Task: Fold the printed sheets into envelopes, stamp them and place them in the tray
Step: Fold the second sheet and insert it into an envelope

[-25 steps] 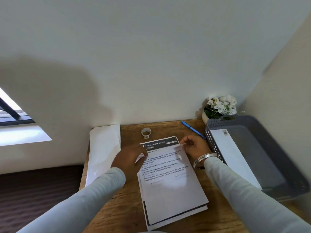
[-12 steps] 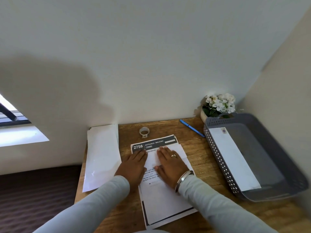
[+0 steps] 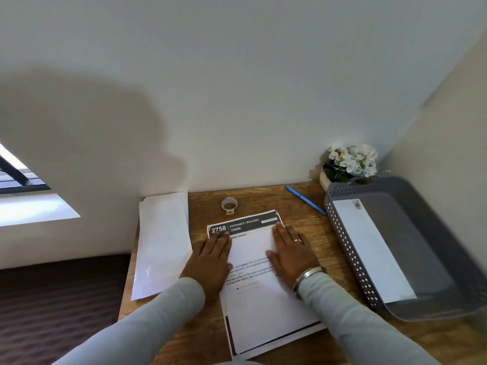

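A stack of printed sheets [image 3: 266,309] lies in the middle of the wooden desk [image 3: 334,248], its dark header reading "2758 ENTRANCE / BALCONY". The top sheet is folded over, its blank white flap [image 3: 250,246] lying across the print. My left hand [image 3: 210,259] presses flat on the flap's left side. My right hand [image 3: 292,254], with a ring and a silver bangle, presses flat on its right side. A pile of white envelopes [image 3: 162,243] lies at the desk's left edge. At the right stands the grey tray [image 3: 432,254], holding one stamped envelope [image 3: 369,248].
A small tape roll [image 3: 229,204] sits behind the sheets near the wall. A blue pen [image 3: 305,199] lies at the back right. White flowers in a pot [image 3: 347,164] stand in the corner behind the tray. Walls close the desk at the back and right.
Both hands went from pinching the top sheet's far edge to lying flat on the folded flap, then slid apart from the middle toward its left and right sides.
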`<state>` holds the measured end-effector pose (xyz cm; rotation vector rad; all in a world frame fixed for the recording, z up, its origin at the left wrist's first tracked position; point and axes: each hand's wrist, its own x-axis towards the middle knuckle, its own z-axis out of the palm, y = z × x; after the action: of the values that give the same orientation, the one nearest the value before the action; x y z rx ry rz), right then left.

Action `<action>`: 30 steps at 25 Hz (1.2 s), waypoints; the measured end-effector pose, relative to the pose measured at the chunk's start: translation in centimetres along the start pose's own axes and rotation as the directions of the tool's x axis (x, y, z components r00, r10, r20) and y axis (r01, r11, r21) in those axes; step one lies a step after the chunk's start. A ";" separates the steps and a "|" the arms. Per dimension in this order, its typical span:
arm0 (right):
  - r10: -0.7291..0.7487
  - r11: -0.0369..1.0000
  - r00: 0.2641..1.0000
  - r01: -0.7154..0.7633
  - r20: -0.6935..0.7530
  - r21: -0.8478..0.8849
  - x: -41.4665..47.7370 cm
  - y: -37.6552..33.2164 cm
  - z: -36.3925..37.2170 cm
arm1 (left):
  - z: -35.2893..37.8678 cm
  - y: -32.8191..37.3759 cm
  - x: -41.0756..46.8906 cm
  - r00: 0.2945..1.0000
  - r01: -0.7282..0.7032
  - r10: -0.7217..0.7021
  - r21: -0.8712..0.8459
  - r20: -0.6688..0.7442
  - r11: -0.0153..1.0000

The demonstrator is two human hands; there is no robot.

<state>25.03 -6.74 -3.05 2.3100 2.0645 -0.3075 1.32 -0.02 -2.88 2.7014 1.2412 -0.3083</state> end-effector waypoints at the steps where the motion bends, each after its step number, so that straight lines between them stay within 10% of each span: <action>1: 0.014 1.000 1.000 -0.014 0.002 0.000 -0.1 0.8 -0.2 | -0.1 0.2 0.0 1.000 0.013 -0.013 -0.012 0.001 1.000; 22: 0.049 0.997 0.998 -0.046 0.040 -0.067 0.2 0.1 -0.6 | 0.3 -1.7 0.1 0.992 0.125 -0.125 -0.002 -0.011 0.992; 30: -0.202 0.979 0.975 0.205 0.089 -0.019 0.1 -9.5 1.2 | 0.7 -1.8 0.4 0.992 0.121 -0.119 0.027 -0.040 0.992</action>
<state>15.48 -5.69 -3.17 2.0336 2.2502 -0.3744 0.06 1.28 -3.76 2.6737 1.4240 -0.2927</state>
